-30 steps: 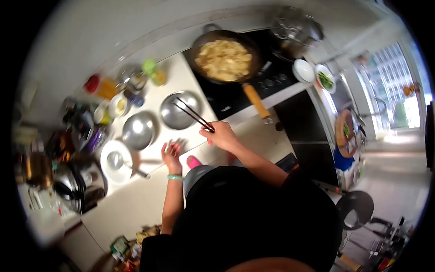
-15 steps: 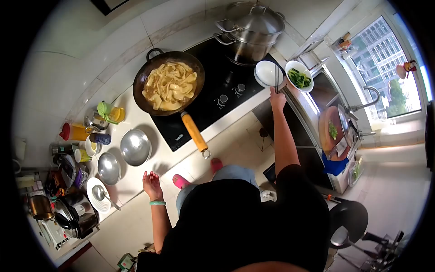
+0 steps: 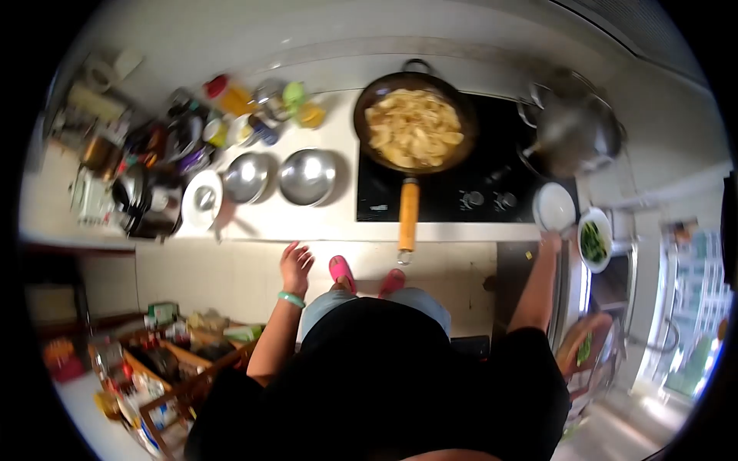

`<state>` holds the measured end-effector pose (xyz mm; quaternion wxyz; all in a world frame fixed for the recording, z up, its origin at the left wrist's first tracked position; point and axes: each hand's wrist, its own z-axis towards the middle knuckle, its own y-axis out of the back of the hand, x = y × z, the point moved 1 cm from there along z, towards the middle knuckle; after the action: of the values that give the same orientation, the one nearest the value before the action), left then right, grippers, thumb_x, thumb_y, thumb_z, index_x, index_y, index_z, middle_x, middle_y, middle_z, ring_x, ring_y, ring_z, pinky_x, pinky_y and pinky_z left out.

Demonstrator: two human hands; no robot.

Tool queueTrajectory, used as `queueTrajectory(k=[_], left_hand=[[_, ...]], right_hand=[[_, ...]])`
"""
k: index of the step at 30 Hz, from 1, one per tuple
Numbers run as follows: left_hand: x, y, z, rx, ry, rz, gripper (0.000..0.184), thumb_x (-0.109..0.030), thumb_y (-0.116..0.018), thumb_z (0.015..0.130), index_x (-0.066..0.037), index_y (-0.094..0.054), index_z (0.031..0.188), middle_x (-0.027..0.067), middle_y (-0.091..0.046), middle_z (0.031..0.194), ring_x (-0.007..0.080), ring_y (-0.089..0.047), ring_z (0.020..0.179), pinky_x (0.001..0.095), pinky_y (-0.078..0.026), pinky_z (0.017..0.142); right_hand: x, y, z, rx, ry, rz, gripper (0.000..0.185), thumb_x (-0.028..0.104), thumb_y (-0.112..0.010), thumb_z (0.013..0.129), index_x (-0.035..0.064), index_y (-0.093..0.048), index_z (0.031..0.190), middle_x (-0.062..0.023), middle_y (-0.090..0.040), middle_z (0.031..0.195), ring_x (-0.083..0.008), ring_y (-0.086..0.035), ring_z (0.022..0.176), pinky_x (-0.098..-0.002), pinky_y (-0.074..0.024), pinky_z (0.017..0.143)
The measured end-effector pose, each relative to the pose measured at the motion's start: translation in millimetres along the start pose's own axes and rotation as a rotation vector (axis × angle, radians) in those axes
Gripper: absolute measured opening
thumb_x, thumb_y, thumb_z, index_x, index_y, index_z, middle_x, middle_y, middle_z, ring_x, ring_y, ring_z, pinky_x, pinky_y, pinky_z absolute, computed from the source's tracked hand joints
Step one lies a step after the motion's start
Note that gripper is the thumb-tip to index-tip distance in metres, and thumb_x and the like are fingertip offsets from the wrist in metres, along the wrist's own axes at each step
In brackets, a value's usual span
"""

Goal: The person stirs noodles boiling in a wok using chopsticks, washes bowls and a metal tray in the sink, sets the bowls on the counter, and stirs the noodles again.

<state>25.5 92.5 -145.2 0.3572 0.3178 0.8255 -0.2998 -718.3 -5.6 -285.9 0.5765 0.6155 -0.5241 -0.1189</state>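
My left hand [image 3: 295, 269] is open, its fingers apart and empty, just off the counter's front edge. A pale green bangle [image 3: 291, 298] circles that wrist. Blurred by motion, my right hand [image 3: 550, 243] is at the near rim of white bowls [image 3: 555, 206] that look stacked, beside the hob. Its fingers and whatever they hold cannot be made out. Right of it stands a white bowl of green leafy vegetables [image 3: 593, 240]. A wok [image 3: 467, 134] of wide noodles [image 3: 415, 129] rests on the hob, its wooden handle [image 3: 408, 215] pointing toward me.
Two steel bowls [image 3: 307, 177] and a white dish with a spoon [image 3: 201, 198] stand left of the black hob [image 3: 384, 201]. Bottles and jars crowd behind them. A lidded steel pot [image 3: 576, 131] occupies the hob's right side. A shelf of goods [image 3: 177, 353] is behind my left arm.
My view has turned right, shifting the counter leftward and level. The chopsticks seen in my right hand no longer show clearly. That hand stays by the white bowls; my left remains open.
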Motion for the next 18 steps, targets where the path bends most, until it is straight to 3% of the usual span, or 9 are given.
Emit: queueTrajectory(k=[1, 3, 4, 5, 6, 8, 14, 16, 18], left_hand=[[-6.1, -8.0, -5.5, -0.026, 0.016, 0.006, 0.027, -0.016, -0.050, 0.088, -0.010, -0.048, 0.114, 0.0073, -0.059, 0.094, 0.0164, -0.056, 0.079, 0.0325, -0.050, 0.074], [-10.6, -16.8, -10.7, -0.051, 0.030, 0.015, 0.024, -0.015, -0.049, 0.088, -0.009, -0.047, 0.112, 0.0084, -0.058, 0.093, 0.0159, -0.055, 0.077, 0.0316, -0.050, 0.073], [-10.3, -18.1, -10.3, -0.059, 0.045, 0.020, 0.025, -0.014, -0.048, 0.088, -0.008, -0.047, 0.112, 0.0088, -0.057, 0.092, 0.0160, -0.055, 0.077, 0.0316, -0.050, 0.073], [-10.4, -18.9, -10.6, -0.059, 0.052, 0.014, 0.024, -0.014, -0.048, 0.088, -0.008, -0.047, 0.111, 0.0090, -0.057, 0.092, 0.0164, -0.055, 0.077, 0.0317, -0.050, 0.073], [-9.6, -20.0, -10.1, -0.053, 0.063, 0.010, 0.024, -0.014, -0.047, 0.088, -0.008, -0.047, 0.111, 0.0092, -0.057, 0.091, 0.0168, -0.055, 0.077, 0.0319, -0.050, 0.072], [-6.2, -18.4, 0.0, -0.055, 0.093, 0.015, 0.023, -0.014, -0.047, 0.088, -0.007, -0.048, 0.110, 0.0094, -0.057, 0.091, 0.0177, -0.055, 0.077, 0.0323, -0.050, 0.073], [-41.3, -43.8, 23.8, 0.155, 0.087, 0.110, 0.028, -0.011, -0.047, 0.086, -0.007, -0.048, 0.113, 0.0090, -0.059, 0.093, 0.0163, -0.055, 0.079, 0.0297, -0.048, 0.073], [-56.6, -44.5, 28.1, 0.195, 0.112, 0.125, 0.027, -0.011, -0.047, 0.085, -0.007, -0.049, 0.113, 0.0077, -0.059, 0.092, 0.0151, -0.055, 0.079, 0.0283, -0.047, 0.072], [-67.5, -38.5, 32.2, 0.347, 0.213, 0.173, 0.026, -0.011, -0.048, 0.085, -0.008, -0.050, 0.111, 0.0060, -0.060, 0.091, 0.0133, -0.054, 0.079, 0.0267, -0.046, 0.071]], right_hand=[[-2.8, -1.5, -13.5, -0.011, -0.243, 0.688, 0.025, 0.034, -0.055, 0.084, 0.0092, -0.060, 0.084, -0.0089, -0.059, 0.078, -0.0214, -0.059, 0.066, -0.0326, -0.0382, 0.047], [-5.5, 5.1, -57.0, -0.006, -0.364, 0.978, 0.024, 0.029, -0.051, 0.087, 0.0077, -0.057, 0.077, -0.0066, -0.057, 0.065, -0.0166, -0.057, 0.051, -0.0272, -0.0312, 0.032], [9.4, 17.5, -104.0, -0.082, -0.285, 0.989, 0.023, 0.025, -0.050, 0.085, 0.0059, -0.054, 0.073, -0.0072, -0.054, 0.062, -0.0150, -0.052, 0.044, -0.0254, -0.0272, 0.032], [6.8, 26.7, -131.5, 0.046, -0.238, 0.807, 0.021, 0.021, -0.048, 0.082, 0.0033, -0.051, 0.070, -0.0065, -0.051, 0.056, -0.0140, -0.045, 0.038, -0.0260, -0.0255, 0.030], [7.4, 28.1, -160.4, -0.020, -0.253, 0.760, 0.021, 0.019, -0.046, 0.079, 0.0023, -0.049, 0.067, -0.0064, -0.048, 0.052, -0.0133, -0.037, 0.033, -0.0261, -0.0241, 0.029], [-6.4, 34.4, -215.0, 0.070, -0.177, 0.751, 0.018, 0.016, -0.049, 0.075, 0.0002, -0.048, 0.067, -0.0084, -0.048, 0.052, -0.0137, -0.039, 0.034, -0.0276, -0.0252, 0.028], [-30.1, 18.8, -337.0, 0.277, -0.218, 0.555, 0.013, 0.007, -0.055, 0.073, -0.0026, -0.047, 0.074, -0.0092, -0.051, 0.063, -0.0137, -0.044, 0.041, -0.0278, -0.0297, 0.033], [-0.8, 12.7, -381.6, 0.366, -0.169, 0.421, 0.011, 0.005, -0.055, 0.074, -0.0028, -0.048, 0.074, -0.0084, -0.051, 0.064, -0.0137, -0.046, 0.044, -0.0272, -0.0322, 0.036], [40.8, 2.0, -425.9, 0.423, 0.113, 0.292, 0.016, 0.009, -0.055, 0.074, -0.0066, -0.054, 0.074, -0.0088, -0.053, 0.063, -0.0147, -0.049, 0.048, -0.0297, -0.0359, 0.041]])
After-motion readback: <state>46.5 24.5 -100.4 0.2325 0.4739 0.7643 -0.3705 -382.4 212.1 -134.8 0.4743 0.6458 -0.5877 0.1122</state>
